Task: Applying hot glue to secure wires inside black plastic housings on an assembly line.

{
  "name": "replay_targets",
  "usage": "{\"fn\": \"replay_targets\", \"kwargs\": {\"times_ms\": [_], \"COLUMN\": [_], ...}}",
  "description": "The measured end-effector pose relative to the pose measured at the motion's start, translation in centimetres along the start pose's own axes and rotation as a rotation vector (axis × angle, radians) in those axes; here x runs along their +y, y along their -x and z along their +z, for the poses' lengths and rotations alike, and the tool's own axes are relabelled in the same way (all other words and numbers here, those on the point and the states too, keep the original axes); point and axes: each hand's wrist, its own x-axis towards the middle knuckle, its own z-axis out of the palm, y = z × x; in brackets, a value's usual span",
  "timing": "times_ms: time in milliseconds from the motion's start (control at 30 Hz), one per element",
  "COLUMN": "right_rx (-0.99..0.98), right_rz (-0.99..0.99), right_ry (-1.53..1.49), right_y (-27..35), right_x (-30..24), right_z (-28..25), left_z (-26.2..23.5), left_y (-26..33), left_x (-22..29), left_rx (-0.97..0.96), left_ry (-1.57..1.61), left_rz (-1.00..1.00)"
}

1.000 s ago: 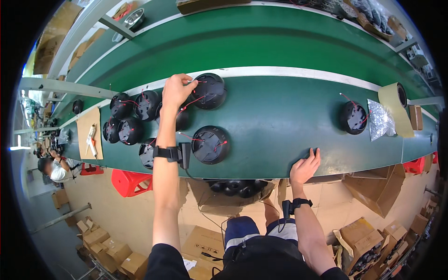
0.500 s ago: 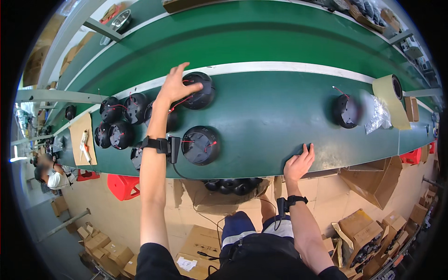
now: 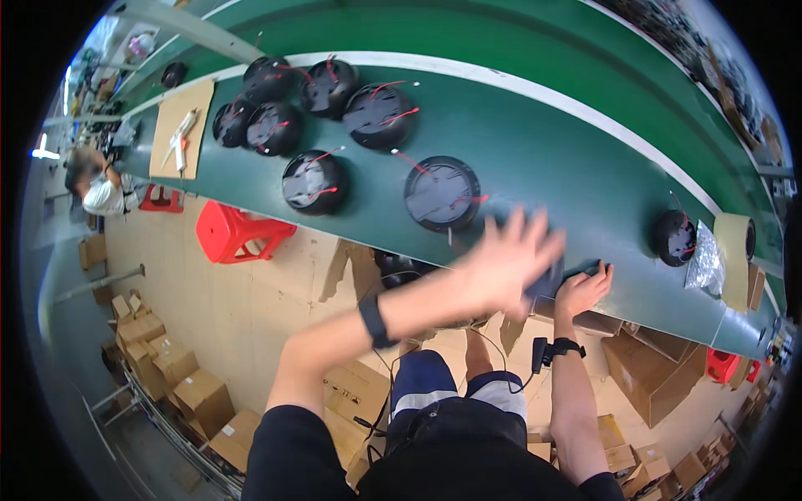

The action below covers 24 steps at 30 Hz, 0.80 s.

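Observation:
My left hand (image 3: 508, 260) is blurred in mid-air over the near edge of the green conveyor table (image 3: 535, 142), fingers spread, holding nothing. Just beyond it lies a black round lamp housing (image 3: 442, 193) with red wires. My right hand (image 3: 583, 288) rests with its fingers on the table's near edge, next to a dark object partly hidden behind my left hand. Several more black round housings with red wires sit farther left, among them one (image 3: 312, 181) near the edge and one (image 3: 381, 114) by the white stripe.
A lone black housing (image 3: 675, 236) sits at the right beside a silver bag (image 3: 707, 260) and a roll of tape (image 3: 738, 242). A cardboard sheet with a glue gun (image 3: 178, 134) lies at the left. Below are a red stool (image 3: 238, 234), cardboard boxes (image 3: 171, 367) and a seated person (image 3: 96, 188).
My left hand has let go of the housing at the cluster and swung back right toward the near edge. The view has turned left, so the housings now appear farther up and left.

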Motion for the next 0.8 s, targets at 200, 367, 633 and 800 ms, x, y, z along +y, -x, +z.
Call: {"fn": "replay_targets", "kwargs": {"times_ms": [200,367,633,800], "right_rx": [0.032,-0.005,-0.009,0.02], "right_rz": [-0.034,-0.092,-0.019,-0.033], "right_ry": [0.012,-0.008,0.021,-0.002], "right_y": [0.4,1.2,0.2,0.3], "right_x": [-0.2,-1.9,-0.6,-0.6], "right_z": [0.5,1.2,0.2,0.5], "left_z": [17.8,24.3,-0.4,-2.2], "left_y": [12.6,16.5,8.5,4.4], "left_x": [-3.1,-11.7,-12.5,-16.9], "left_rx": [-0.503,-0.125,0.729,0.654], "left_ry": [0.039,-0.464,0.289,0.55], "left_rz": [-0.285,-0.66,-0.734,-0.363]}}
